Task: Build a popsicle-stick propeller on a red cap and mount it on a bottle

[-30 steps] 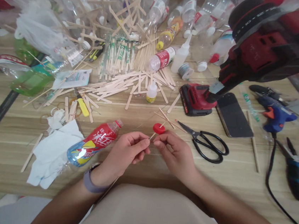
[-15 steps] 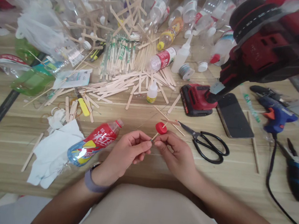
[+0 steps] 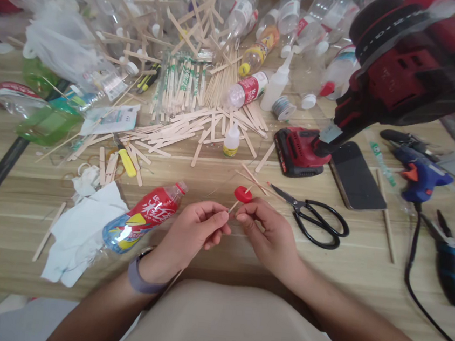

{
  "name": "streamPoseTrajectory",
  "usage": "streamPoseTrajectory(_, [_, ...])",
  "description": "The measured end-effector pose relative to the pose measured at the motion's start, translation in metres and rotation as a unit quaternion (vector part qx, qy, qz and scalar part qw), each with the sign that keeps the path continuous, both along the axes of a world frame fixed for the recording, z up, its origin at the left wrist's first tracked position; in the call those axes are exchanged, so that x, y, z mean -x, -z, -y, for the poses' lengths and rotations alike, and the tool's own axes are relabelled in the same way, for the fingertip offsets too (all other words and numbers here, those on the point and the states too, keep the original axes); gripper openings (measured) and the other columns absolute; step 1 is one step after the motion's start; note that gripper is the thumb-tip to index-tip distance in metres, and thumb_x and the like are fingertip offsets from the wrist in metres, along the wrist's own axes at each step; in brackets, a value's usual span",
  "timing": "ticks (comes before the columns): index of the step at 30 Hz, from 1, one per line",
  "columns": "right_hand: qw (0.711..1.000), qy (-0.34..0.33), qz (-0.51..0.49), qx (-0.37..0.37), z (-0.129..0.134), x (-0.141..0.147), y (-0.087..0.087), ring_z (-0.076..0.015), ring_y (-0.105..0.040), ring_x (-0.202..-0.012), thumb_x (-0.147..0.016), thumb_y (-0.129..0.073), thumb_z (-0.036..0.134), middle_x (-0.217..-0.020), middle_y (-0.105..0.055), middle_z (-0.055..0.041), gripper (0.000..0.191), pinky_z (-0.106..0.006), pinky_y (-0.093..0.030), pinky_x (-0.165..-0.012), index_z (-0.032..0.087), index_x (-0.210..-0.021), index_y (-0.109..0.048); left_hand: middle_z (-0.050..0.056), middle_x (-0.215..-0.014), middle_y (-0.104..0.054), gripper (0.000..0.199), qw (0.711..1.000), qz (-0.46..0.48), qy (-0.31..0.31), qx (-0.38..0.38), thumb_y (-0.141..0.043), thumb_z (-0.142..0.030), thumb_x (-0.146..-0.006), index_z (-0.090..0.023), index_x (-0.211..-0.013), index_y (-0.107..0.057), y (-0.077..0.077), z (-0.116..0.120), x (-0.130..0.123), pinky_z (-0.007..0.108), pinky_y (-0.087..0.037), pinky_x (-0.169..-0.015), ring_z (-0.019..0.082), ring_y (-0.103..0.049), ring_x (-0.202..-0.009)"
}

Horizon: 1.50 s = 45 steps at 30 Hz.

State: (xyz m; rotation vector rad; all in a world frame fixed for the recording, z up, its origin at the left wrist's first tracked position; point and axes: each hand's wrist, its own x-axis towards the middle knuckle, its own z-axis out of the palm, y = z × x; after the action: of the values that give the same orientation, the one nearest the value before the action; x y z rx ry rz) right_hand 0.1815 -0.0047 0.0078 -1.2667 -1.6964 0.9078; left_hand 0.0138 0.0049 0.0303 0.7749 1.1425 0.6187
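My left hand point(image 3: 203, 227) pinches a thin wooden skewer point(image 3: 233, 207) between thumb and forefinger. A red bottle cap point(image 3: 243, 194) sits on the skewer near its upper end, with the stick poking out above. The lower end of the stick shows again beside my left wrist. Close to the skewer, just below the cap, the thumb and forefinger of my right hand point(image 3: 267, 231) are pressed together; what lies between them is hidden. Scissors with black handles point(image 3: 320, 221) lie right of my hands, and a plastic bottle with a red label point(image 3: 145, 216) lies to their left.
Loose wooden sticks point(image 3: 174, 132) and a small glue bottle point(image 3: 231, 140) are ahead. A red power drill point(image 3: 392, 74) stands at the right, near a phone point(image 3: 357, 176), a glue gun point(image 3: 420, 177) and pliers point(image 3: 451, 264). White tissue point(image 3: 76, 236) lies left. Several empty bottles crowd the back.
The cap and skewer have shifted slightly left and tilted. More of the stick now shows below, beside my left wrist. Both hands stay almost in place.
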Motion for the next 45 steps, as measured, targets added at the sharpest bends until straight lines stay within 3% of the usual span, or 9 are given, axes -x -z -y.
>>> streamPoseTrajectory(11, [0.998,-0.023,0.03,-0.048,0.0014,-0.0001,0.0023,-0.0159,-0.06,-0.07,-0.093,-0.053,0.017,-0.074,-0.063,-0.0023,0.016,-0.026,-0.047,-0.064,0.021,-0.078,-0.058,-0.001,-0.065,-0.061,0.025,1.0,-0.006,0.005,-0.007,-0.064,-0.039,-0.081,-0.015,-0.078,-0.063,0.003,0.0005,0.0003,0.018,-0.029,-0.041,0.005,-0.044,-0.047])
streamPoseTrajectory(33, [0.999,-0.028,0.011,-0.012,0.0006,0.001,-0.0017,-0.0149,-0.058,-0.066,-0.093,-0.052,0.021,-0.072,-0.063,-0.0014,0.018,-0.025,-0.046,-0.062,0.021,-0.077,-0.058,-0.003,-0.067,-0.059,0.019,0.999,-0.026,0.009,-0.043,-0.066,-0.034,-0.077,-0.016,-0.08,-0.061,-0.0006,0.0008,-0.0022,0.019,-0.032,-0.044,0.006,-0.046,-0.05])
streamPoseTrajectory(38, [0.999,-0.026,0.014,-0.018,0.0009,0.0005,-0.0013,-0.015,-0.058,-0.066,-0.094,-0.051,0.023,-0.072,-0.062,-0.0015,0.018,-0.025,-0.046,-0.062,0.021,-0.078,-0.059,-0.006,-0.054,-0.05,0.02,0.999,-0.024,0.002,-0.044,-0.066,-0.035,-0.078,-0.016,-0.08,-0.061,0.0006,0.0018,-0.0018,0.019,-0.029,-0.044,0.007,-0.042,-0.047])
streamPoseTrajectory(45, [0.999,-0.03,0.012,-0.015,0.0014,0.0007,-0.0019,-0.0157,-0.058,-0.067,-0.095,-0.051,0.026,-0.073,-0.063,-0.0023,0.02,-0.027,-0.046,-0.062,0.021,-0.078,-0.059,-0.007,-0.053,-0.049,0.021,1.0,0.012,-0.004,-0.013,-0.07,-0.034,-0.073,-0.017,-0.076,-0.059,-0.0027,0.0001,-0.0019,0.019,-0.028,-0.042,0.005,-0.039,-0.045])
